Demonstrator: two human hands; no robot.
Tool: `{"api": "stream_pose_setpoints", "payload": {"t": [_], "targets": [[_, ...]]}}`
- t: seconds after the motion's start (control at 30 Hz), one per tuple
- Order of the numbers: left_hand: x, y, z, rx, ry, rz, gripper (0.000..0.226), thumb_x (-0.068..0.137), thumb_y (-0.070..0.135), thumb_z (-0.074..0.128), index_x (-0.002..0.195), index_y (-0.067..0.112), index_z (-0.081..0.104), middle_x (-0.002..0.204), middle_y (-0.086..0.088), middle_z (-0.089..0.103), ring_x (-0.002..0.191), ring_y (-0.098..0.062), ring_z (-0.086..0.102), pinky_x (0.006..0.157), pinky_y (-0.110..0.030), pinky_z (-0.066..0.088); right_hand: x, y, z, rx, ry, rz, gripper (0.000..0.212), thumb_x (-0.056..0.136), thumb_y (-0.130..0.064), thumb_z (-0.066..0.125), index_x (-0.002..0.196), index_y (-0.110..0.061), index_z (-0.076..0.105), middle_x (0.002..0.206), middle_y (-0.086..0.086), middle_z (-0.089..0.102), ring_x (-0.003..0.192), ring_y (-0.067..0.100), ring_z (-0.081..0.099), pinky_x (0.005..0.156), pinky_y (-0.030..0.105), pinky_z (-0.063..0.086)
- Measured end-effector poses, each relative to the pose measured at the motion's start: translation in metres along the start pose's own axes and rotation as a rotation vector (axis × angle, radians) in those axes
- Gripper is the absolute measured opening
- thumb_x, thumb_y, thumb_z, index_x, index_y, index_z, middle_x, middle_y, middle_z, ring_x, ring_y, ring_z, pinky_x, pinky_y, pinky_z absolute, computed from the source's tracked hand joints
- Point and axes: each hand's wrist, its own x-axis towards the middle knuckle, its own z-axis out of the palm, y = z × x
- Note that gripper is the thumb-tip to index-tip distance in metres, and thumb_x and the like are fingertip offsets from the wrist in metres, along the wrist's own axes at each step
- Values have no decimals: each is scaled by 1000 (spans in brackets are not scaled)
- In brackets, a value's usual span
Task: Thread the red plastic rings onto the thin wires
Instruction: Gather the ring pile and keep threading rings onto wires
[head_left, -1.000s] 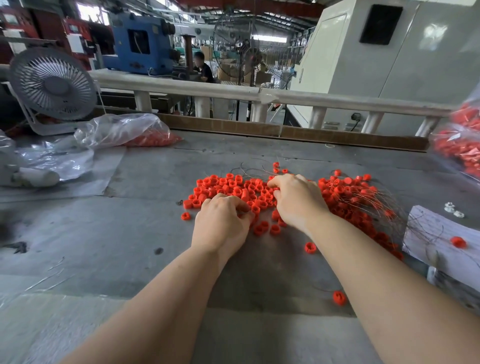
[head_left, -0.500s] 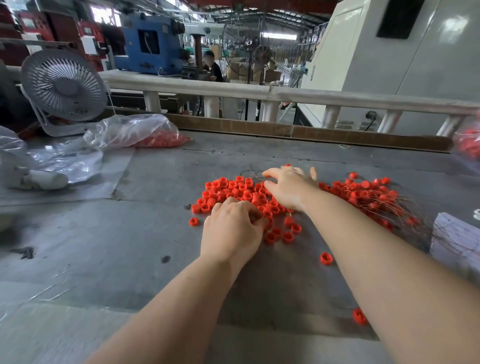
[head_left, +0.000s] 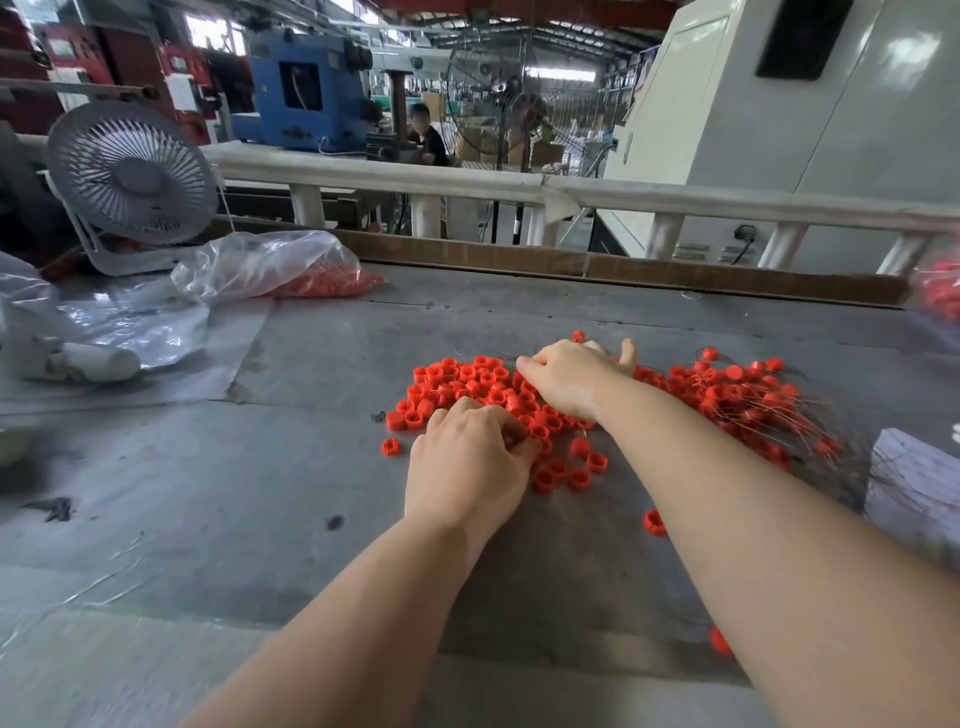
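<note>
While the left hand (head_left: 467, 462) curls its fingers around something unseen and the right hand (head_left: 569, 376) presses flat, loose red rings (head_left: 457, 382) could scatter across the tabletop (head_left: 260, 493).

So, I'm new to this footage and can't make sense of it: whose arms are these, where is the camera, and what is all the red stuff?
There is no machine here. The camera sits on a person's head and looks down at their own arms over a grey worktable. The left hand, fingers curled, rests at the near edge of a pile of loose red plastic rings; whether it holds anything is hidden. The right hand lies flatter on the pile. Further right, rings already on thin wires lie in a tangle. At the far left stand a small grey fan and a clear plastic bag with more red pieces.
</note>
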Motion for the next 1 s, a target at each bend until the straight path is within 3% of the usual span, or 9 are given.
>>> {"api": "stream_pose_setpoints", "payload": {"t": [0.13,0.23,0.37,0.5,0.6,0.7,1.0], "targets": [[-1,0,-1,-7,-13,-6,23,86,44,59,102,30,67,108,7,55,107,-18,46,90,-31,37,-2,5,4,8,91,-21,29,99,-24,34,116,-23,58,128,3,55,137,23,27,112,52,-3],[-1,2,-2,-16,-15,-12,23,85,44,60,101,29,68,107,7,55,107,-18,46,91,-32,37,-2,10,7,88,189,-25,34,95,-10,44,121,-29,53,124,1,58,129,22,38,111,44,14],[-1,2,-2,-24,-19,-18,22,85,43,60,101,29,67,108,7,56,107,-18,45,92,-32,37,-3,9,8,104,246,-12,37,94,-8,45,128,-22,49,128,4,54,122,26,45,98,40,31],[-1,2,-3,-18,-17,-14,23,86,43,59,101,28,67,109,6,56,107,-18,46,92,-32,37,0,3,6,2,135,32,31,93,-7,44,122,-16,50,128,8,52,125,29,41,97,43,32],[-1,2,-3,-17,-23,-13,23,86,44,59,102,29,66,110,7,55,108,-18,45,92,-31,37,0,1,4,2,99,37,44,87,3,45,126,-17,50,129,8,53,128,28,39,100,43,31],[-1,2,-2,-8,-28,-9,24,86,44,58,104,29,66,112,7,55,110,-18,45,92,-30,36,-1,3,4,-1,133,12,48,85,7,47,127,-18,52,126,8,56,123,29,45,100,41,33],[-1,2,-2,-12,-19,-8,25,86,44,59,105,30,66,111,7,56,109,-17,46,93,-31,37,-1,4,5,0,283,23,27,86,1,54,101,-19,63,102,2,65,103,25,56,87,35,32]]}}
